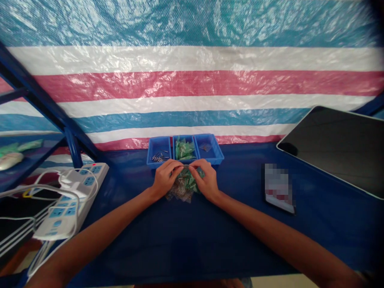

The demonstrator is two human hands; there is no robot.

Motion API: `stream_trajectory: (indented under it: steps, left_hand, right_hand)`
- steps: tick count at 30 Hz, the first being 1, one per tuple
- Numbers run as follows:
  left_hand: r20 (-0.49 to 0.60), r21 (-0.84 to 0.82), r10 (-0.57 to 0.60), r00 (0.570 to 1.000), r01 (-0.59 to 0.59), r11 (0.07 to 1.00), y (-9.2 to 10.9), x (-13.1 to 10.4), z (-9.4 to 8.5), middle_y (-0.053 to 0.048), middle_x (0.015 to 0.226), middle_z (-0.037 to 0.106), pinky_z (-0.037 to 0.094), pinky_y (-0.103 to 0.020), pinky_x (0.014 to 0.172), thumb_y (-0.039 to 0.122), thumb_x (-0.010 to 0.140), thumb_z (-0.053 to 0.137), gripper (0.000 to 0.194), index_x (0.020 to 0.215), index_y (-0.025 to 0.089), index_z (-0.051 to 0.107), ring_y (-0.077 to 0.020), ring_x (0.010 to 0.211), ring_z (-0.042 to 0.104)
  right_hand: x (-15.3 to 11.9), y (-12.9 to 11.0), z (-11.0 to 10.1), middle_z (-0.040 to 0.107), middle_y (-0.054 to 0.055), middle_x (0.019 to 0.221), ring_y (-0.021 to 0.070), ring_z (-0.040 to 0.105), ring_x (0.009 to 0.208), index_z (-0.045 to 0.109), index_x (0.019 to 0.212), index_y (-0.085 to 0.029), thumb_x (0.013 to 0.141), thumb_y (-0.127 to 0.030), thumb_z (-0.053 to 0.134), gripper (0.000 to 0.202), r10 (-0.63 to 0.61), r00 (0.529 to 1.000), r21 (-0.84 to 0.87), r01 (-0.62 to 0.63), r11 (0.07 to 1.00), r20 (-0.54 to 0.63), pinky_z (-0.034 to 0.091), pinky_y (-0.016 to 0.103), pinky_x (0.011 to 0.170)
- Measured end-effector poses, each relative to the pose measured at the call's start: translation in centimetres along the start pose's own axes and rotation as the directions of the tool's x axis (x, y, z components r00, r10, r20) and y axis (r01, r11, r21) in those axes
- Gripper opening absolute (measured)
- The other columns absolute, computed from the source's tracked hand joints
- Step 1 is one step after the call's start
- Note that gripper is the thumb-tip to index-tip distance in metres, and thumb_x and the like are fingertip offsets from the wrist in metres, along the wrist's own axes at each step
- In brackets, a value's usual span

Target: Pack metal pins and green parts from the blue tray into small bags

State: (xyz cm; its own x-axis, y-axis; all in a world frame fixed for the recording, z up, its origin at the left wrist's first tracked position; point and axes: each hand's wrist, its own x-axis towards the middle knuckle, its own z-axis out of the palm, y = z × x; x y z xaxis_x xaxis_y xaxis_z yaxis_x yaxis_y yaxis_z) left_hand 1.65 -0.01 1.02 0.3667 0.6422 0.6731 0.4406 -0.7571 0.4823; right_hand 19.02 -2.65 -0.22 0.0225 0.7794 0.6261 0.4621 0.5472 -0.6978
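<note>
My left hand (pixel 167 177) and my right hand (pixel 207 178) meet above the table, thumbs and fingers pinched together. Between their fingertips is the top edge of a small clear plastic bag (pixel 186 165); its contents are hard to make out. Under the hands lies a pile of clear packets (pixel 181 191) mixed with green packets (pixel 191 183), partly hidden by my fingers. Just beyond stand three joined blue bins. Loose metal pins lie in the left bin (pixel 159 143), green packets (pixel 184 149) fill the middle one, and a small clear packet (pixel 205 147) rests in the right bin (pixel 216 150).
A phone (pixel 279 190) with a blurred screen lies on the blue tabletop (pixel 180 236) to the right. Behind it leans a dark screen (pixel 339 144). White cables and a power strip (pixel 64 210) occupy the left edge, beside a blue metal frame (pixel 72 146). Striped sheeting (pixel 192 86) hangs behind.
</note>
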Motion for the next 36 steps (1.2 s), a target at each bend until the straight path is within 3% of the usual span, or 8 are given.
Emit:
stream_trajectory:
  steps: [9,19,26,29,32,36]
  left_hand:
    - [-0.126,0.011,0.137,0.982,-0.137,0.99,0.2,-1.0,0.2,-0.001,0.075,0.063,0.049,-0.022,0.065,0.017,0.083,0.063,0.017,0.1,0.016,0.062,-0.0097,0.066,0.058]
    - [-0.159,0.018,0.104,0.982,-0.102,0.995,0.0,-1.0,0.2,-0.002,0.082,0.065,0.05,-0.022,0.067,0.02,0.084,0.062,0.018,0.101,0.016,0.061,-0.009,0.066,0.059]
    - [-0.161,0.016,0.059,0.985,-0.057,0.998,-0.1,-1.2,0.4,-0.003,0.085,0.066,0.05,-0.02,0.065,0.023,0.085,0.059,0.016,0.1,0.016,0.059,-0.009,0.066,0.06]
    - [-0.164,0.012,0.045,0.985,-0.043,0.999,0.0,-1.3,0.4,-0.002,0.082,0.065,0.05,-0.02,0.064,0.023,0.085,0.059,0.011,0.094,0.016,0.059,-0.0085,0.063,0.058]
    - [-0.118,-0.011,0.041,0.992,-0.043,0.999,0.1,-1.2,0.1,-0.003,0.084,0.066,0.05,-0.022,0.069,0.018,0.087,0.054,0.009,0.094,0.016,0.06,-0.0102,0.071,0.06]
    - [-0.085,-0.066,0.044,0.995,-0.05,0.997,0.1,-1.1,-0.2,-0.007,0.095,0.066,0.05,-0.028,0.08,0.014,0.09,0.046,0.02,0.103,0.016,0.062,-0.0142,0.088,0.062]
  right_hand:
    - [-0.4,0.2,0.0,0.063,0.002,0.082,0.0171,0.057,0.08,0.059,0.084,-0.02,0.089,-0.026,0.053,0.01,-0.012,1.0,0.017,0.011,1.0,0.027,0.038,0.033,0.079]
    - [-0.6,0.1,0.0,0.065,0.003,0.083,0.0173,0.058,0.078,0.062,0.086,-0.02,0.09,-0.026,0.052,0.012,-0.063,0.997,0.007,0.063,0.998,0.046,0.04,0.034,0.077]
    - [-1.0,0.5,0.3,0.066,0.003,0.085,0.0174,0.06,0.08,0.057,0.113,-0.022,0.09,-0.025,0.051,0.024,0.009,1.0,0.097,-0.006,0.995,-0.028,0.046,0.033,0.078]
    - [-1.0,0.5,0.1,0.065,0.003,0.085,0.0166,0.061,0.078,0.062,0.109,-0.023,0.094,-0.023,0.041,0.025,-0.032,0.999,0.135,0.026,0.99,0.044,0.047,0.032,0.077]
    - [-1.0,0.5,-0.2,0.066,0.004,0.09,0.0164,0.062,0.08,0.062,0.115,-0.024,0.095,-0.02,0.036,0.032,-0.077,0.992,0.151,0.062,0.987,0.096,0.047,0.034,0.08]
    - [-1.0,0.5,-0.1,0.067,0.005,0.1,0.0166,0.064,0.084,0.058,0.122,-0.025,0.094,-0.017,0.038,0.036,-0.096,0.992,0.156,0.083,0.984,0.078,0.048,0.035,0.085]
